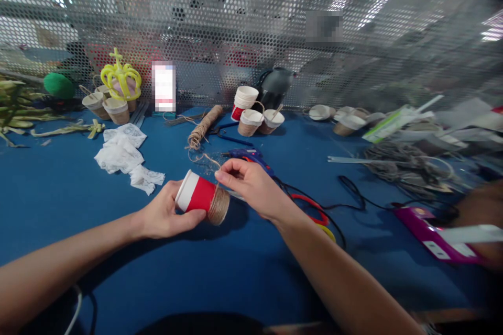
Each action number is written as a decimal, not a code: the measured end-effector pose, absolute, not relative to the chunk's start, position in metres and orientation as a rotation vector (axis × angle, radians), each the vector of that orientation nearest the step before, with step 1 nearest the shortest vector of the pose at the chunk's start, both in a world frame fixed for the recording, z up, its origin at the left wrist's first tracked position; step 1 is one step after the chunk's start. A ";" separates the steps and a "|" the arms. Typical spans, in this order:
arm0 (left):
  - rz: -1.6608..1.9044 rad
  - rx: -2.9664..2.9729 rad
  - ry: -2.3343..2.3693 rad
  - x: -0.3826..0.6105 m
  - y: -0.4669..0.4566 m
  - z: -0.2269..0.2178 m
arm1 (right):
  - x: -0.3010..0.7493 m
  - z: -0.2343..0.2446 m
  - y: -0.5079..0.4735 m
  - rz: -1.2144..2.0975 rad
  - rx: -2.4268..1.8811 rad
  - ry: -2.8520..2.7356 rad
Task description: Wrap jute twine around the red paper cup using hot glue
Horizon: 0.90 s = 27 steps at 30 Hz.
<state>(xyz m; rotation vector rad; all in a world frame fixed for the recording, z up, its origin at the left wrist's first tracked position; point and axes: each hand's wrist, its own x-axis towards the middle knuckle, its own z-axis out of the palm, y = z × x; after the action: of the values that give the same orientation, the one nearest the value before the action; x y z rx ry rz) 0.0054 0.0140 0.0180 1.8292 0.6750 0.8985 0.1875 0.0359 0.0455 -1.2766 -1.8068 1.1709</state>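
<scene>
My left hand (165, 217) grips a red paper cup (196, 196) held on its side above the blue table (58, 193). Brown twine (219, 206) is wound round the cup's bottom end. My right hand (251, 183) pinches a strand of that twine just above the cup, fingers closed. The strand runs back towards a twine spool (204, 125) lying further up the table. A blue glue gun (251, 157) lies just behind my right hand.
White tissue (123, 157) lies to the left. Twine-wrapped cups (255, 120) and stacked cups stand at the back, a yellow crown (120, 78) on the left. Black and red cables (314, 209), a purple tool (432, 235) and clutter fill the right. A perforated metal screen (251, 36) backs the table.
</scene>
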 end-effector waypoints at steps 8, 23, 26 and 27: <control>0.840 1.609 0.726 0.005 0.013 0.016 | 0.189 0.053 0.033 1.116 -1.225 -1.786; 0.681 1.169 0.875 0.009 0.018 0.020 | 0.191 0.065 0.027 0.996 -1.239 -1.816; 0.666 1.132 0.907 0.009 0.019 0.018 | 0.190 0.066 0.026 0.982 -1.241 -1.824; 0.660 1.118 0.918 0.009 0.019 0.018 | 0.190 0.066 0.026 0.975 -1.245 -1.827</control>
<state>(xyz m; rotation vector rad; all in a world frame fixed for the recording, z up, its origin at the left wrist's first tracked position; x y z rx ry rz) 0.0092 0.0190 0.0176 1.1177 0.9179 0.6603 0.1903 0.0264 0.0657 -1.2454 -1.8268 0.9745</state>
